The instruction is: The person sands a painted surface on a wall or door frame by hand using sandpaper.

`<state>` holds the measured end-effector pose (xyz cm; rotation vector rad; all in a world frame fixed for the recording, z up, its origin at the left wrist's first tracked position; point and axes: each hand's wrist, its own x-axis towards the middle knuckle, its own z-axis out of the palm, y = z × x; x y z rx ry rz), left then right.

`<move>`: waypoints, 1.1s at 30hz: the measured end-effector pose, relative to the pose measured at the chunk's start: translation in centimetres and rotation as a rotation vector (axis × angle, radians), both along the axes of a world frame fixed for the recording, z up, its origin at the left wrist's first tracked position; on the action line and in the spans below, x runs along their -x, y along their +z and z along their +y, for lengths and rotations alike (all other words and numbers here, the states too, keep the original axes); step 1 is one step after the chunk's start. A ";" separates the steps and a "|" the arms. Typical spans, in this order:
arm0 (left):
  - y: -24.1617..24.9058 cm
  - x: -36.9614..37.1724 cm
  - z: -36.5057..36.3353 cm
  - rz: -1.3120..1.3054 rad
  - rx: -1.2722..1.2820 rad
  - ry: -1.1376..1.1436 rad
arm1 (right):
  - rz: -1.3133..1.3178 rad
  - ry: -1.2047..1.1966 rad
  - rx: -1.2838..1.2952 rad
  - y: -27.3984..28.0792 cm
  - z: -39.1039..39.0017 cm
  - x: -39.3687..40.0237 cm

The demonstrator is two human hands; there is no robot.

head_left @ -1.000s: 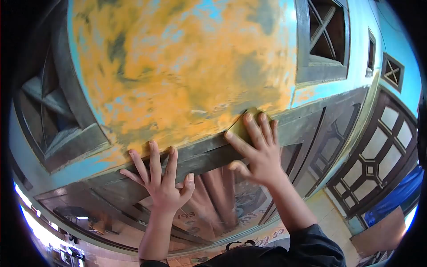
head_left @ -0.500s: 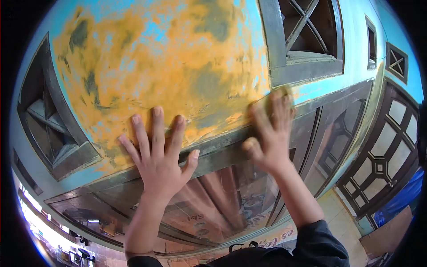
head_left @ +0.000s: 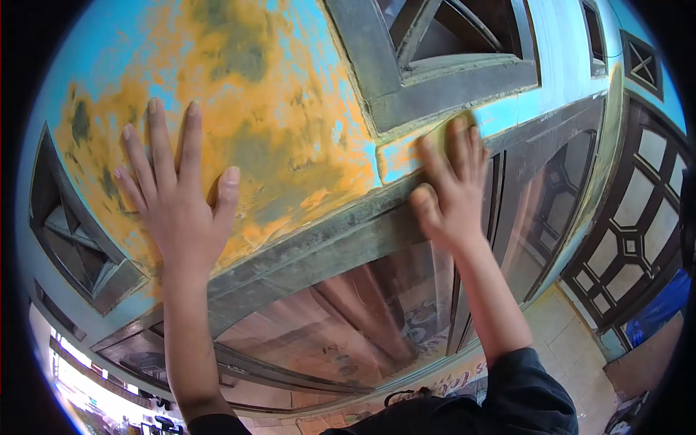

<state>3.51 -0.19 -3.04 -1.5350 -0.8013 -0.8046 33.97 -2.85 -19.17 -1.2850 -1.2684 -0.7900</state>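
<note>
My left hand (head_left: 181, 210) lies with fingers spread on a wall patch (head_left: 290, 138) of orange and grey smears over blue paint. Nothing is held in it. Farther right, my right hand (head_left: 457, 196) is slightly blurred, its fingers reaching up over a narrow wall strip (head_left: 402, 156) under the window frame. A small flat yellowish-grey piece (head_left: 439, 132), which looks like sandpaper, shows between and beneath those fingers, pressed to the strip. The thumb of this hand is bent near the dark wooden beam (head_left: 326, 235) that runs below the strip.
A dark vent window frame (head_left: 449, 90) with crossed bars sits above my right hand, and another vent window (head_left: 80, 239) is at the left. Glass panels (head_left: 348, 319) stand under the beam. At the right are a panelled door (head_left: 631, 217) and a blue sheet (head_left: 660, 308).
The view has shifted right along the wall. My left hand has moved up and onto the smeared patch, away from its lower edge. My right hand has slid rightward along the strip under the window.
</note>
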 end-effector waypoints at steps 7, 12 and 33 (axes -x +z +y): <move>-1.8 -4.5 -0.9 0.106 0.074 0.032 | -0.247 0.074 0.079 -0.8 -0.8 1.2; -3.2 -6.4 -0.9 0.145 0.118 0.018 | 0.010 0.029 -0.077 0.5 -0.2 0.0; -6.9 -14.5 -1.5 0.489 0.299 -0.167 | -0.128 -0.036 0.034 -1.9 -1.6 -4.2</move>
